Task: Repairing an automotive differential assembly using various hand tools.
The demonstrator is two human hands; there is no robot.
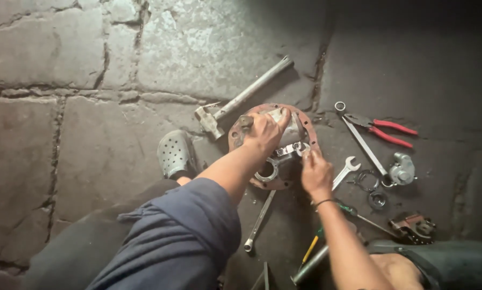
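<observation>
round flanged housing [305, 126] lies on the stone floor [90, 134]. left hand [266, 130] grips its top, fingers curled; right hand [316, 172] pinches the inner metal part [289, 152]. judging by this, fitting is underway, needing a steady hold.

Rolled blue sleeve [198, 225], thin dark wristband [322, 202], grey perforated clog [175, 154], dark trousers [80, 252].

My left hand [266, 130] covers the top of the round metal housing [276, 146]. My right hand [316, 173] hides its right rim.
</observation>
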